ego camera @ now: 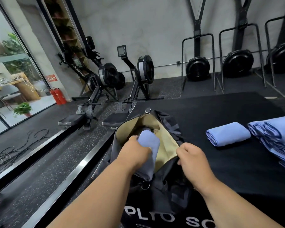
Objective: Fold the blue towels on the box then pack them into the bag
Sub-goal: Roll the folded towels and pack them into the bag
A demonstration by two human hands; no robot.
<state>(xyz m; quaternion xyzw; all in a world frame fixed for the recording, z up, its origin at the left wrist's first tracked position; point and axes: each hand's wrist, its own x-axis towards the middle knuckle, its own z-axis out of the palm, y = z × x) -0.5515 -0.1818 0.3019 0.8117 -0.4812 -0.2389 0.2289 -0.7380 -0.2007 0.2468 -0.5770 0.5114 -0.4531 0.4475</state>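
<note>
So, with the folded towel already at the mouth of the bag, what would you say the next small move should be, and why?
Probably push the folded towel down into the bag and let go. The left hand grips it half inside the tan-lined opening, while the right hand holds the bag's edge open. Another folded towel waits on the black box.

1. Two bare forearms reach into view from the bottom edge, with no sleeve showing on either one.
2. The left hand (135,151) wears no glove, ring or band that can be seen.
3. The right hand (193,159) is likewise ungloved, and its wrist carries no watch or strap.
4. No clothing or other part of the person shows in view.
</note>
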